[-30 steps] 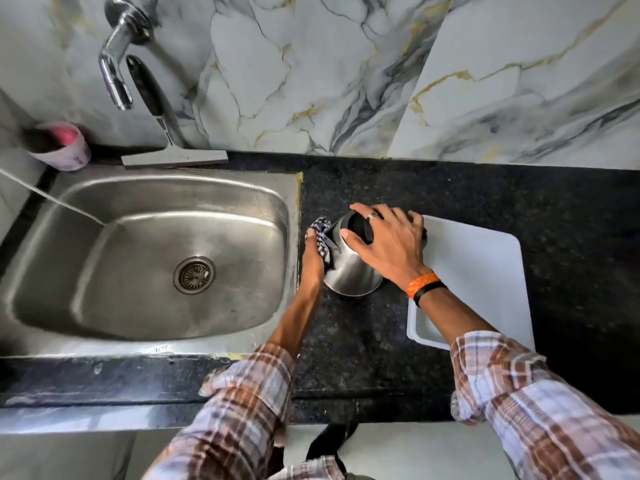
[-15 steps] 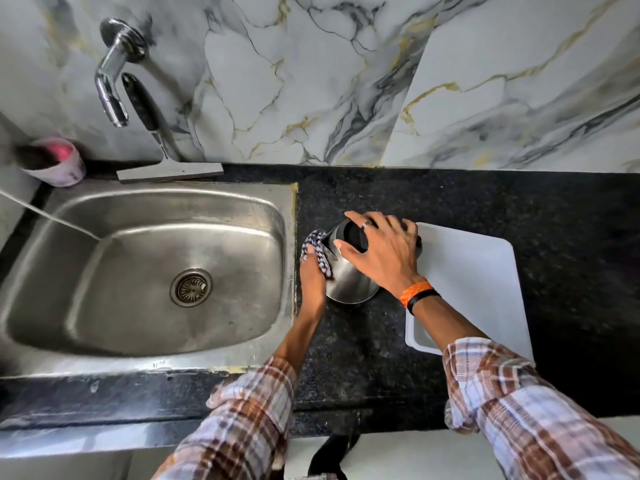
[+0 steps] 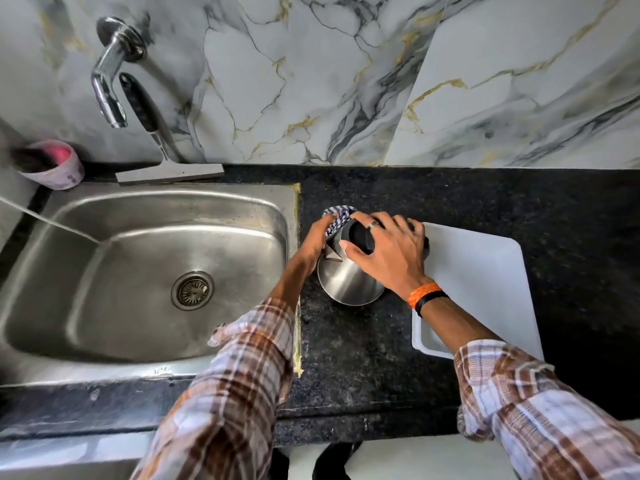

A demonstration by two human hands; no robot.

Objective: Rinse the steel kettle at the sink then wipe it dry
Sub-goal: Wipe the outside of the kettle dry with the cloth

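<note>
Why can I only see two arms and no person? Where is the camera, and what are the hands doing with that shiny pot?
The camera sits on the person's head and looks down, so only arms show. The shiny pot is a steel kettle standing on the dark counter, beside the sink. The right hand rests on its black lid to steady it. The left hand presses a checked cloth against its side to wipe it. A white board lies to the right. A tap sticks out of the marble wall.

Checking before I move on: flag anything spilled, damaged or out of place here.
Nothing stands out. The kettle stands upright on the counter, right hand steadying it, left hand wiping with the cloth.
</note>
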